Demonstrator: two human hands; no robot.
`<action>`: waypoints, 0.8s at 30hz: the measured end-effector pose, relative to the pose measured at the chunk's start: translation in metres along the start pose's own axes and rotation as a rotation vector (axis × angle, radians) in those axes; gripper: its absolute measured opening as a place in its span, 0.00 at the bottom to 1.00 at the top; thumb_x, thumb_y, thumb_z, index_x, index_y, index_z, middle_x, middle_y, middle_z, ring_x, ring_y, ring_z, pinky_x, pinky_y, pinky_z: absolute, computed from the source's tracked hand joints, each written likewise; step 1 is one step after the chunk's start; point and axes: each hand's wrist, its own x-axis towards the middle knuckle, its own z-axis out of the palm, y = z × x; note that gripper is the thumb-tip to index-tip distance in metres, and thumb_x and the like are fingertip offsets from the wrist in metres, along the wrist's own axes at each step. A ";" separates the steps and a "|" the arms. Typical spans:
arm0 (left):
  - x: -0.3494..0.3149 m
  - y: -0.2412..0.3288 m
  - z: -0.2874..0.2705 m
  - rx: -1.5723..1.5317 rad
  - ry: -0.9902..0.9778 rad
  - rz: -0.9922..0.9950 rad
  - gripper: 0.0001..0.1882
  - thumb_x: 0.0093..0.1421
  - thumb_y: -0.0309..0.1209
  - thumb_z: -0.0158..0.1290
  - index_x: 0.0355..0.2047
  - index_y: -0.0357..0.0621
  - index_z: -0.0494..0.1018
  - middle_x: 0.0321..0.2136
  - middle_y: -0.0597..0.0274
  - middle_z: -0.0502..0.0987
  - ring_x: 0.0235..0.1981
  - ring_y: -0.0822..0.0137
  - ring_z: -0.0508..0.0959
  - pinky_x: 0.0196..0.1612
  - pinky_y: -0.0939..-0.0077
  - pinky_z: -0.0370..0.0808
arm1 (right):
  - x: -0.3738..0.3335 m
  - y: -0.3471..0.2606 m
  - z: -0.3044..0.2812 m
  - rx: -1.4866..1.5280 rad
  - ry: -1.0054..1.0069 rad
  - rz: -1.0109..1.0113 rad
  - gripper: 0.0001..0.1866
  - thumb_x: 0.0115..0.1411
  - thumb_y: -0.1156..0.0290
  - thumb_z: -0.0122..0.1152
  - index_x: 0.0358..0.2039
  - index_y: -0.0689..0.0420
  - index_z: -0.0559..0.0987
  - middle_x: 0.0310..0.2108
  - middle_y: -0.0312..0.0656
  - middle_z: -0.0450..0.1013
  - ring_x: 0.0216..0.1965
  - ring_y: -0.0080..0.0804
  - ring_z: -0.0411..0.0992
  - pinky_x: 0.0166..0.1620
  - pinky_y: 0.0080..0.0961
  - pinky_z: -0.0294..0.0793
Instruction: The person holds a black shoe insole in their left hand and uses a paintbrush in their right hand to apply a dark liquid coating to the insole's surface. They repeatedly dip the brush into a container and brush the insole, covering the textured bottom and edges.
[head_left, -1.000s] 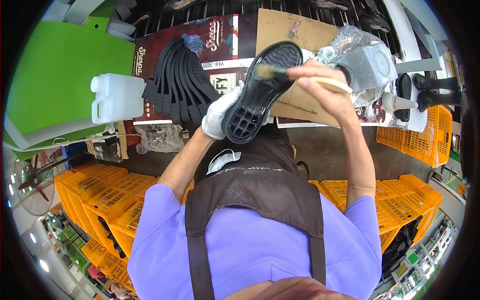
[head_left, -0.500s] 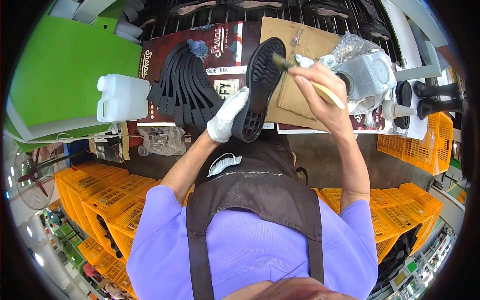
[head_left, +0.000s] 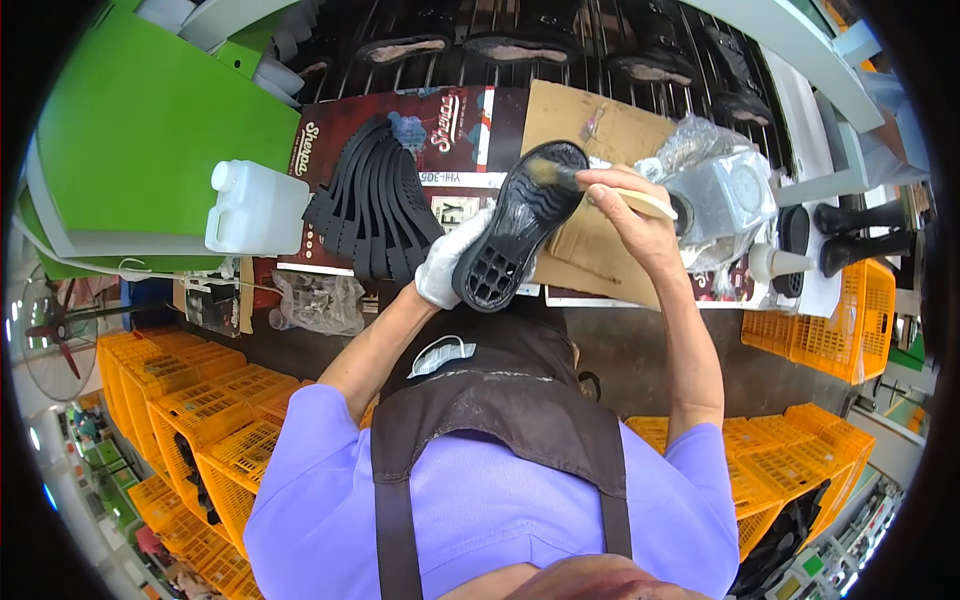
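A black shoe sole (head_left: pixel 512 232) is held up over the bench's front edge, tilted, its hollow inner face toward me. My left hand (head_left: pixel 452 262), in a white glove, is closed around its side near the heel grid. My bare right hand (head_left: pixel 640 215) grips a brush (head_left: pixel 650 203) by its pale handle. The bristles press on the sole's inside near the toe. Wet, shiny streaks show on the sole's middle. Left of it, several black soles (head_left: pixel 375 210) lie fanned out, overlapping, on dark red printed cardboard (head_left: pixel 405 105).
A white jug (head_left: pixel 256 212) stands left, beside a green panel (head_left: pixel 150 130). At right sit a clear plastic container (head_left: pixel 725 195) in crumpled wrap and a white-tipped bottle (head_left: pixel 778 262). Shoe uppers (head_left: pixel 520 48) rest on a rack behind. Orange crates (head_left: pixel 820 325) stand around.
The sole has tilted further toward the right and its inside now faces me more. The brush has moved onto its toe part. Wet streaks show more plainly, and the view has shifted.
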 end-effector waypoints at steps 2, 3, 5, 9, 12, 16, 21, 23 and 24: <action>-0.006 -0.001 0.004 0.390 0.006 0.168 0.23 0.66 0.38 0.30 0.52 0.32 0.62 0.44 0.52 0.72 0.43 0.63 0.74 0.48 0.71 0.71 | -0.003 0.005 0.000 -0.250 0.063 -0.124 0.08 0.51 0.80 0.58 0.34 0.60 0.79 0.26 0.43 0.73 0.28 0.33 0.71 0.31 0.24 0.69; -0.006 0.003 0.010 0.580 -0.045 0.226 0.23 0.66 0.39 0.31 0.52 0.32 0.62 0.43 0.52 0.73 0.43 0.64 0.74 0.47 0.72 0.71 | -0.005 0.008 0.000 -0.377 0.106 -0.196 0.09 0.50 0.82 0.58 0.34 0.60 0.78 0.26 0.43 0.72 0.27 0.35 0.70 0.30 0.25 0.69; -0.006 0.003 0.009 0.466 -0.101 0.130 0.23 0.66 0.39 0.32 0.52 0.35 0.62 0.42 0.54 0.73 0.42 0.65 0.75 0.46 0.73 0.71 | -0.011 0.000 0.013 -0.395 0.066 -0.295 0.14 0.47 0.85 0.59 0.36 0.60 0.76 0.25 0.44 0.71 0.25 0.39 0.69 0.28 0.29 0.68; 0.004 -0.004 -0.002 0.238 0.120 0.097 0.23 0.66 0.41 0.31 0.53 0.40 0.62 0.43 0.56 0.73 0.43 0.68 0.73 0.49 0.73 0.69 | -0.027 -0.044 0.026 -0.111 -0.159 -0.081 0.08 0.52 0.79 0.58 0.35 0.60 0.78 0.22 0.42 0.70 0.23 0.31 0.68 0.27 0.24 0.66; 0.003 0.007 0.013 0.094 0.139 0.088 0.24 0.67 0.43 0.30 0.55 0.41 0.61 0.46 0.57 0.71 0.45 0.67 0.72 0.52 0.71 0.67 | -0.028 -0.055 0.011 0.121 -0.088 -0.102 0.08 0.51 0.79 0.59 0.33 0.62 0.79 0.21 0.40 0.70 0.22 0.26 0.66 0.25 0.21 0.64; 0.014 0.044 0.055 -0.060 0.008 0.189 0.31 0.64 0.52 0.29 0.54 0.39 0.61 0.39 0.50 0.73 0.37 0.63 0.75 0.44 0.68 0.72 | -0.043 -0.046 -0.021 0.308 0.261 -0.107 0.08 0.54 0.74 0.58 0.33 0.65 0.79 0.23 0.40 0.71 0.23 0.22 0.64 0.26 0.17 0.61; 0.106 0.179 0.137 0.327 -0.249 0.568 0.29 0.65 0.52 0.28 0.45 0.40 0.66 0.26 0.56 0.75 0.22 0.67 0.75 0.23 0.76 0.73 | -0.055 -0.042 -0.032 0.309 0.364 -0.036 0.09 0.55 0.73 0.57 0.32 0.65 0.79 0.25 0.40 0.71 0.24 0.21 0.64 0.27 0.16 0.61; 0.164 0.235 0.159 0.184 -0.138 0.587 0.25 0.62 0.50 0.37 0.41 0.40 0.69 0.25 0.58 0.75 0.19 0.67 0.75 0.27 0.72 0.73 | -0.057 -0.043 -0.029 0.234 0.334 -0.022 0.07 0.54 0.75 0.58 0.32 0.64 0.79 0.26 0.41 0.71 0.25 0.22 0.65 0.28 0.17 0.62; 0.190 0.275 0.147 0.209 -0.014 0.503 0.26 0.62 0.52 0.38 0.43 0.39 0.68 0.26 0.54 0.74 0.22 0.62 0.75 0.24 0.73 0.73 | -0.054 -0.047 -0.025 0.178 0.312 -0.033 0.07 0.53 0.76 0.58 0.32 0.64 0.79 0.26 0.41 0.71 0.25 0.23 0.65 0.28 0.18 0.63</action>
